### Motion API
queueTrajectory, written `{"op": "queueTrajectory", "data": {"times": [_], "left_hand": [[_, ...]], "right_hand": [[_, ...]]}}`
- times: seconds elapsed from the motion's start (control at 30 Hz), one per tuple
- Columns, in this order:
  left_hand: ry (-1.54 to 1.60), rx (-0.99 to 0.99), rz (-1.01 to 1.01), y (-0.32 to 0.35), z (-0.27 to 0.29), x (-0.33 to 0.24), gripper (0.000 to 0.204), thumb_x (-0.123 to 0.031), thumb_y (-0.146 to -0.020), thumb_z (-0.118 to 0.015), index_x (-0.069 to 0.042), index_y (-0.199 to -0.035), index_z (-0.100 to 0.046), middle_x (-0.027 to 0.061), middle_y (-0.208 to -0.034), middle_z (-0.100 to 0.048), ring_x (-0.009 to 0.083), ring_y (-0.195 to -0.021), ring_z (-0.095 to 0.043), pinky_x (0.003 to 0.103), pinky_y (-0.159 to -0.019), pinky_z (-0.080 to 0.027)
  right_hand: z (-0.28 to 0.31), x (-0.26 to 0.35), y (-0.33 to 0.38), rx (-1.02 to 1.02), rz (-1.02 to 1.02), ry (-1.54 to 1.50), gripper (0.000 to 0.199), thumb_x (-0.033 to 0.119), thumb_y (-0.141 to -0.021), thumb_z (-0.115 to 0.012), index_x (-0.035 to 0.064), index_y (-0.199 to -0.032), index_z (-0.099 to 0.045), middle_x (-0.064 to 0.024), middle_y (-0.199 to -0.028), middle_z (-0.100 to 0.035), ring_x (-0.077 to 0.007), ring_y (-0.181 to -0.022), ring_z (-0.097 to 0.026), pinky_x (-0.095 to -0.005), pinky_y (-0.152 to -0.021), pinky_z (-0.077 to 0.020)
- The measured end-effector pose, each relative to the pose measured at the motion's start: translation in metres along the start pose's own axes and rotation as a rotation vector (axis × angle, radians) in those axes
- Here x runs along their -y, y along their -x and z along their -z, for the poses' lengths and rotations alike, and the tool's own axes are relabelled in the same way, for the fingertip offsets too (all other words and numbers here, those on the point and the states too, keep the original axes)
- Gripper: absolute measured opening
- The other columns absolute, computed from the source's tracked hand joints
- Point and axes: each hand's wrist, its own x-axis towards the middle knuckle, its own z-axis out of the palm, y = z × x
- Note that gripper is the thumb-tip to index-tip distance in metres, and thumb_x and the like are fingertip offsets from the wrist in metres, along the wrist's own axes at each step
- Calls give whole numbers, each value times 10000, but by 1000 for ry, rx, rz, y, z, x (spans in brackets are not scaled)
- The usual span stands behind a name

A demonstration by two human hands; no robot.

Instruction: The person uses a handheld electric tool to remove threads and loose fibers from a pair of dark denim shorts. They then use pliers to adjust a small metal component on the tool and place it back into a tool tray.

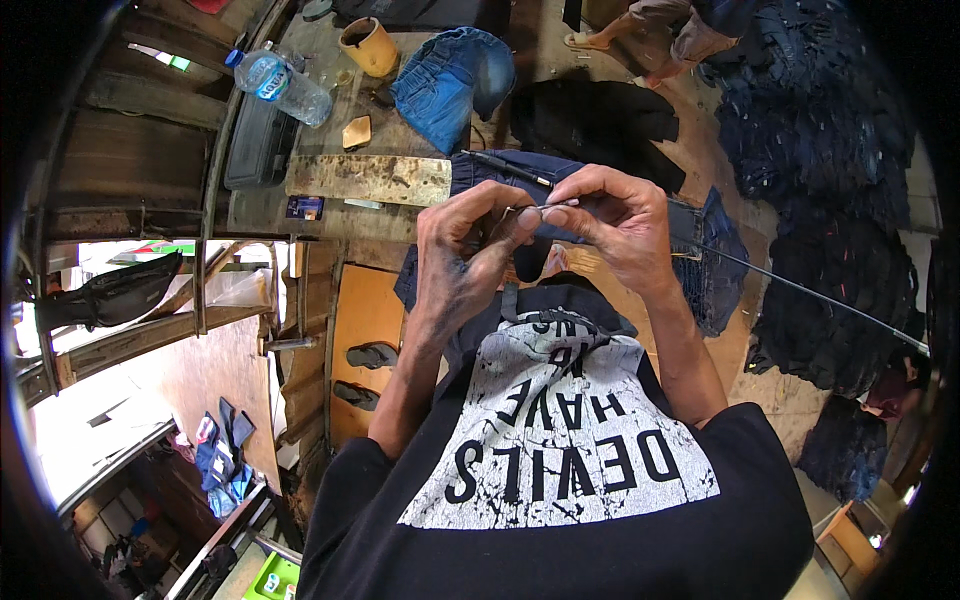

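Note:
Both hands meet in front of my chest with fingertips pinched together. Between them is a small, thin, greyish piece [543, 208], too small to name. My left hand [470, 228] closes thumb and finger on its left end, and my right hand [615, 215] pinches its right end. Just beyond the fingers, a black pen-shaped tool [512, 170] lies on dark blue denim cloth [475, 172]. A long thin rod [810, 292] runs from behind my right wrist toward the right edge. My lap is mostly hidden by my shirt and arms.
Blue jeans [440, 90], a yellowish cup [369, 47], a water bottle [280, 88] and a small tan block [357, 132] sit on the wooden surface ahead. Dark denim heaps [810, 130] fill the right. Sandals [372, 355] lie at left. Another person's legs [690, 45] show at the top.

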Motion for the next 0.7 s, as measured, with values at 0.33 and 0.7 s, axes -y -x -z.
{"op": "queueTrajectory", "data": {"times": [0.33,0.7], "left_hand": [[499,-3,199,-23,-44,11,238,-256,-1027,-748,-23,-1074,-732,24,-810,-721,14,-598,-585,159,-507,-406],[671,33,238,-59,-75,5,217,-234,-1036,-727,-27,-1103,-725,10,-831,-707,21,-657,-609,163,-529,-414]], "right_hand": [[19,-20,-9,-122,-13,-319,177,37,-902,-855,15,-1045,-753,-34,-994,-756,-94,-945,-723,-248,-888,-608],[59,-16,-39,-30,150,-353,213,-39,-908,-814,-26,-1117,-774,-90,-1100,-721,-141,-989,-734,-256,-885,-615]]}}
